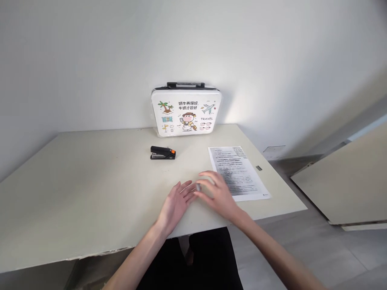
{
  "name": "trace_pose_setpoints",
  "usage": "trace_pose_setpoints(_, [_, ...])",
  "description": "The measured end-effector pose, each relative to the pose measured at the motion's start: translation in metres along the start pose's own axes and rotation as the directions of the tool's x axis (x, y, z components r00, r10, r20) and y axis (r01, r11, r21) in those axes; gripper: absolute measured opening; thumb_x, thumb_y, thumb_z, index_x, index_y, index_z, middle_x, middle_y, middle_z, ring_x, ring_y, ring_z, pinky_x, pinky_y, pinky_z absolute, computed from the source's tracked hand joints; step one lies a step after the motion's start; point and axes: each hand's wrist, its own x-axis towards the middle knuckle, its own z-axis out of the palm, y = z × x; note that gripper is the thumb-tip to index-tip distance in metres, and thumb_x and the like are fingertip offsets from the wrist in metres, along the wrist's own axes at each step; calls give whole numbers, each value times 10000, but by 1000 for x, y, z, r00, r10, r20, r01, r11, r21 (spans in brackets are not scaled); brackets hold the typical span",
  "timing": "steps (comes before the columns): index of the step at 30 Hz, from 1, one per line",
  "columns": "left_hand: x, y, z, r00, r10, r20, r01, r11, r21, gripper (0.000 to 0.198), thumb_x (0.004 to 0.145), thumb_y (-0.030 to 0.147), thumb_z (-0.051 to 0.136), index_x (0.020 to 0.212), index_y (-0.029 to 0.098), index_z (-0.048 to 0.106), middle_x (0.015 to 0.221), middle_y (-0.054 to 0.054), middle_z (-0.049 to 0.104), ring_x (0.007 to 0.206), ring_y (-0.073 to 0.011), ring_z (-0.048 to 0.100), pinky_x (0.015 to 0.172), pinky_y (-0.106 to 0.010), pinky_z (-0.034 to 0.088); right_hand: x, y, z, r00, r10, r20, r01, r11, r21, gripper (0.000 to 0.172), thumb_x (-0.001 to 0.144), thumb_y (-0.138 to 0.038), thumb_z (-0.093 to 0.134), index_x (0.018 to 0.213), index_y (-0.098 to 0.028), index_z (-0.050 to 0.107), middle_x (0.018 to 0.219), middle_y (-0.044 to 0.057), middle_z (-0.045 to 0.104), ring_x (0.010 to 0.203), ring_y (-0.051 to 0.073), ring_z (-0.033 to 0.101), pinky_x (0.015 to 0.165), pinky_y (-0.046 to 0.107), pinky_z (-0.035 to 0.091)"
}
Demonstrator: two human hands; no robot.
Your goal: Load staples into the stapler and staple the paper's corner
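My left hand [177, 203] is palm up over the front part of the table, its fingers spread and holding nothing. Just right of its fingertips, my right hand [215, 194] is slightly blurred, with thumb and fingers curved around a small grey object [198, 187] too small to name. Behind both hands lies a black stapler [162, 153] with an orange patch at its right end. A printed sheet of paper [238, 173] lies flat to the right, its left edge partly behind my right hand.
A white case [186, 112] with cartoon prints and a black handle stands upright against the wall. The pale table [90, 181] has a worn front edge. A small dark rectangle [259, 168] sits near its right edge. A pale panel [347, 181] stands farther right.
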Motion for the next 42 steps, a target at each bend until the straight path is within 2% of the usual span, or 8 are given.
trace_pose_setpoints(5, [-3, 15, -12, 969, 248, -5, -204, 808, 552, 400, 932, 538, 724, 1131, 191, 733, 1214, -140, 738, 1133, -302, 690, 994, -414, 537, -54, 112, -74, 941, 313, -132, -329, 937, -122, 373, 1028, -529, 578, 1261, -263, 696, 1255, 124, 655, 1160, 294, 663, 952, 481, 578])
trace_pose_setpoints(9, [-11, 33, -33, 942, 336, 21, -241, 627, 741, 419, 908, 587, 727, 1096, 213, 730, 1098, -100, 744, 983, -272, 703, 932, -411, 554, -96, 189, -112, 849, 497, -180, -528, 805, -269, 492, 1011, -605, 508, 1265, -240, 718, 1253, 166, 636, 1086, 307, 671, 852, 429, 574])
trace_pose_setpoints(16, [-16, 33, -38, 945, 316, 83, -241, 502, 831, 425, 963, 604, 635, 1114, 214, 710, 1026, -85, 734, 915, -239, 687, 922, -396, 543, -111, 231, -121, 803, 564, -194, -594, 731, -336, 543, 1003, -551, 467, 1288, -165, 721, 1237, 211, 632, 1226, 384, 575, 1030, 539, 493])
trace_pose_setpoints(20, [-20, 31, -36, 947, 310, 85, -232, 476, 848, 398, 965, 596, 625, 1097, 231, 714, 1008, -82, 737, 922, -245, 685, 903, -389, 552, -115, 215, -121, 796, 565, -216, -605, 741, -291, 526, 993, -533, 503, 1343, -185, 685, 1259, 201, 636, 1124, 346, 638, 963, 496, 538])
trace_pose_setpoints(26, [-26, 41, -53, 957, 266, 116, -225, 426, 876, 398, 958, 607, 625, 1050, 238, 742, 932, -67, 730, 818, -225, 641, 792, -331, 530, -112, 147, -109, 825, 497, -270, -544, 827, -141, 346, 1009, -519, 545, 1140, -255, 726, 1200, 146, 711, 933, 279, 684, 780, 418, 591])
trace_pose_setpoints(32, [-34, 61, -79, 925, 380, -20, -102, 299, 949, 562, 935, 735, 553, 732, 215, 619, 642, 7, 524, 576, -150, 414, 559, -269, 345, -91, 82, -85, 890, 455, -37, -449, 887, 110, 242, 1021, -455, 592, 1073, -272, 741, 1099, 88, 760, 887, 244, 708, 564, 304, 561])
trace_pose_setpoints(37, [-39, 59, -81, 889, 456, -40, -91, 262, 961, 577, 973, 720, 484, 696, 216, 535, 638, 19, 463, 567, -143, 381, 561, -272, 324, -73, 30, -49, 867, 488, 102, -494, 812, 312, 273, 1050, -442, 550, 975, -257, 737, 826, 36, 748, 751, 212, 712, 573, 284, 550])
trace_pose_setpoints(42, [-37, 53, -85, 884, 465, -51, -75, 249, 966, 530, 993, 674, 490, 743, 215, 582, 668, 12, 520, 574, -143, 426, 573, -269, 345, -70, 1, -21, 848, 479, 229, -529, 792, 303, 361, 1046, -481, 535, 819, -240, 679, 668, 0, 669, 551, 164, 574, 517, 278, 466])
